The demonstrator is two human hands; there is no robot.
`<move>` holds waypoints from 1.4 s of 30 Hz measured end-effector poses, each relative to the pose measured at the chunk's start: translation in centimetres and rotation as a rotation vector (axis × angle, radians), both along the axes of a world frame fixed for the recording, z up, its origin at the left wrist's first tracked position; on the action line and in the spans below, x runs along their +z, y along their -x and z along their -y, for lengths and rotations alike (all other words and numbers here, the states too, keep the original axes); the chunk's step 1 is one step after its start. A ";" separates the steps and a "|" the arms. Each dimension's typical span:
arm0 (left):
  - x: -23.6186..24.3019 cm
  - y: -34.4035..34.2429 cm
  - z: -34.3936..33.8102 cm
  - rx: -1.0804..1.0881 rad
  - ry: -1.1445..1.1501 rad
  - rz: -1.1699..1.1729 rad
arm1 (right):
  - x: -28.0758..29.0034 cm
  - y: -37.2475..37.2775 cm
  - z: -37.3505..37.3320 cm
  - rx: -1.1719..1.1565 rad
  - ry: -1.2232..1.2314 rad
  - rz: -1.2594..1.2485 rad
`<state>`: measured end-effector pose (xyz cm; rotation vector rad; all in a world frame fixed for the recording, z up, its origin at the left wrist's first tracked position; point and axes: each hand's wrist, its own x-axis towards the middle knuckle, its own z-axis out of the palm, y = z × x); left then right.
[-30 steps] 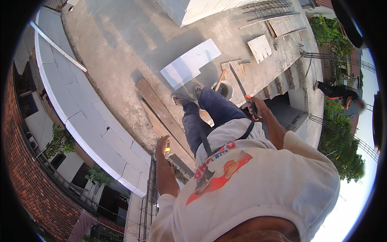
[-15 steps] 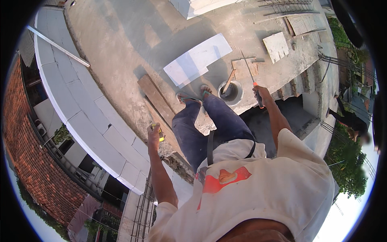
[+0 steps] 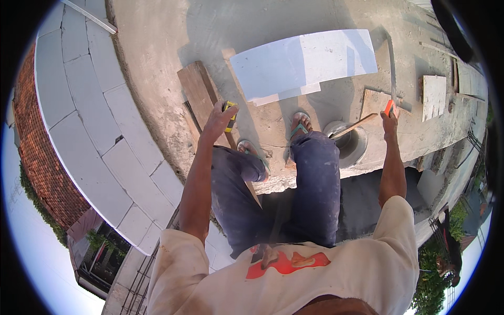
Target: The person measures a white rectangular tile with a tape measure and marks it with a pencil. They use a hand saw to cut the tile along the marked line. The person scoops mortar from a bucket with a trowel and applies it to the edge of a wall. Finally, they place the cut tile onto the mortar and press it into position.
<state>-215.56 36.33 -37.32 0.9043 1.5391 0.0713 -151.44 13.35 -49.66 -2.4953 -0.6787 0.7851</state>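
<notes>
My left hand (image 3: 214, 125) is closed around a yellow and black tape measure (image 3: 230, 116), over the wooden planks (image 3: 198, 89) beside my left foot. In my right hand (image 3: 389, 126) is a handsaw (image 3: 390, 108) by its orange handle. The saw's long blade points away from me, above a small wooden board (image 3: 374, 102). A flat white block or panel (image 3: 268, 65) lies on the concrete ahead of my feet, apart from both hands; a smaller white piece shows at its near edge. Between my right foot and right hand stands a grey bucket (image 3: 358, 152) with a wooden stick (image 3: 362, 125) across it.
A low wall of pale blocks (image 3: 94, 113) curves along the left, with a tiled roof (image 3: 44, 178) beyond. Behind my feet the slab drops into a dark opening (image 3: 375, 202). A pale board (image 3: 433, 97) lies at right. Another person (image 3: 451, 249) is at the far right.
My view has shifted, and my feet and legs have moved forward, nearer the white panel. Both hands have reached farther forward, still holding the tape measure and the handsaw.
</notes>
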 end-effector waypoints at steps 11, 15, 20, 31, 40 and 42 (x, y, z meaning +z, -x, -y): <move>-7.6 -3.4 -4.2 -0.035 -0.158 0.463 | -9.1 -5.1 0.5 0.476 0.282 0.194; -6.4 -2.5 -4.3 -0.091 -0.119 0.527 | 2.4 8.3 -13.7 0.355 -0.386 0.141; -6.8 -6.1 -4.9 -0.125 -0.013 0.704 | 9.0 25.8 -18.7 1.114 -0.492 0.057; -8.3 -6.6 -4.3 -0.008 0.305 0.732 | 0.8 32.8 -21.3 1.285 -0.873 -0.074; -8.4 -1.0 -3.4 -0.106 -0.166 0.166 | -4.7 10.4 -27.7 0.295 -0.253 0.763; -9.5 0.2 -4.4 -0.086 -0.146 0.151 | -9.3 2.1 -27.6 -0.011 0.050 0.673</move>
